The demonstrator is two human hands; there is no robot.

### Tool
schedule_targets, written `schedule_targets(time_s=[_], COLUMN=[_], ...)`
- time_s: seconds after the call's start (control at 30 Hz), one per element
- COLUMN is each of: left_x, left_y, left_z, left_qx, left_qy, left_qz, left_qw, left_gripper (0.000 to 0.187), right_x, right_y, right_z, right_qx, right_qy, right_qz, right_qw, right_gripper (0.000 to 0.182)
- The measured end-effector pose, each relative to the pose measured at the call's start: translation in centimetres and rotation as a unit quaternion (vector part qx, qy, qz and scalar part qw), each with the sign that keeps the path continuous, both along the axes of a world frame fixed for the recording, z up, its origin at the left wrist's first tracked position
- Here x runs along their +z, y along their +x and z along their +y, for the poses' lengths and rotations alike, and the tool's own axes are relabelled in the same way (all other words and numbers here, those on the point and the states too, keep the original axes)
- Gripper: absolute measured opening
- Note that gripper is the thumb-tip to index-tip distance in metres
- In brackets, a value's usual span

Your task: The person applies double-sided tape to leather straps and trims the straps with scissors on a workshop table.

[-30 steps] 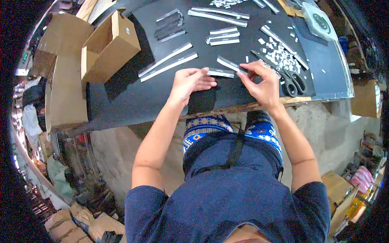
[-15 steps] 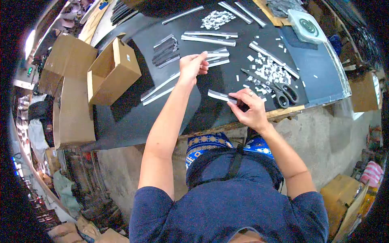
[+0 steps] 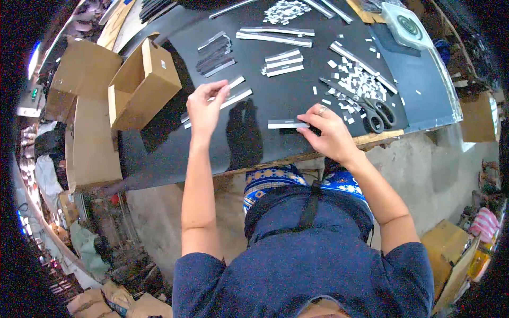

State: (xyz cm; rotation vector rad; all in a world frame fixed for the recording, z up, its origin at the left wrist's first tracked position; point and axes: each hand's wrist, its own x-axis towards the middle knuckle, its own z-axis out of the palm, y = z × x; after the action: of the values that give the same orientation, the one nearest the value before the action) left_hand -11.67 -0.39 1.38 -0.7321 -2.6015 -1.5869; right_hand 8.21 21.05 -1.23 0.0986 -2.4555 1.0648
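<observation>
My right hand [image 3: 325, 129] pinches the right end of a short black-and-white strip [image 3: 284, 124] near the table's front edge. Over to the left, my left hand [image 3: 207, 106] is at two longer strips [image 3: 237, 97] lying at a slant, its thumb and forefinger closed near the upper one; whether it grips that strip cannot be made out. Short strips [image 3: 284, 62] lie side by side beyond my hands. A stack of dark strips [image 3: 214, 54] is to their left. Black scissors [image 3: 377, 115] rest beside a scatter of small white pieces [image 3: 359, 79].
An open cardboard box [image 3: 155, 87] stands on the black table [image 3: 154, 175] at the left, beside more cardboard [image 3: 94, 138]. Another heap of white pieces [image 3: 284, 11], long strips [image 3: 274, 37] and a clear container [image 3: 406, 25] lie farther back.
My left hand has moved left and slightly towards me, away from the short strips to the slanted long ones. The strip in my right hand now lies more level. The view has shifted slightly.
</observation>
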Motion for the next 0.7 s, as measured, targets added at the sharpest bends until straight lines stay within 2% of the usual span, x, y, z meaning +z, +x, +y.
schedule_targets(time_s=[0.17, 0.2, 0.27, 0.33, 0.53, 0.7], left_x=[-0.2, -0.5, -1.0, -1.6, -1.8, -1.8], left_y=[-0.2, -0.5, -1.1, -1.5, -2.4, -2.8], left_z=[-3.2, -3.8, -4.3, -4.4, -3.9, -3.9], left_qx=[-0.047, -0.035, -0.080, -0.087, -0.125, -0.132], left_qy=[-0.135, -0.138, -0.167, -0.150, -0.202, -0.217], left_qz=[0.098, 0.097, 0.151, 0.144, 0.145, 0.140], left_qw=[0.985, 0.985, 0.971, 0.974, 0.960, 0.957], left_gripper=[0.019, 0.019, 0.016, 0.016, 0.023, 0.023], right_x=[0.6, 0.7, 0.9, 1.0, 2.4, 1.6], right_y=[-0.1, -0.1, 0.0, 0.1, -0.2, -2.4], right_z=[-0.4, -0.4, -0.3, -0.2, -0.4, -0.8], right_qx=[0.000, 0.000, 0.002, 0.004, 0.011, 0.017], right_qy=[0.041, 0.039, 0.035, 0.044, 0.045, 0.028], right_qz=[-0.032, -0.030, -0.063, -0.071, -0.122, -0.095], right_qw=[0.999, 0.999, 0.997, 0.996, 0.991, 0.995], right_gripper=[0.021, 0.020, 0.021, 0.022, 0.026, 0.029])
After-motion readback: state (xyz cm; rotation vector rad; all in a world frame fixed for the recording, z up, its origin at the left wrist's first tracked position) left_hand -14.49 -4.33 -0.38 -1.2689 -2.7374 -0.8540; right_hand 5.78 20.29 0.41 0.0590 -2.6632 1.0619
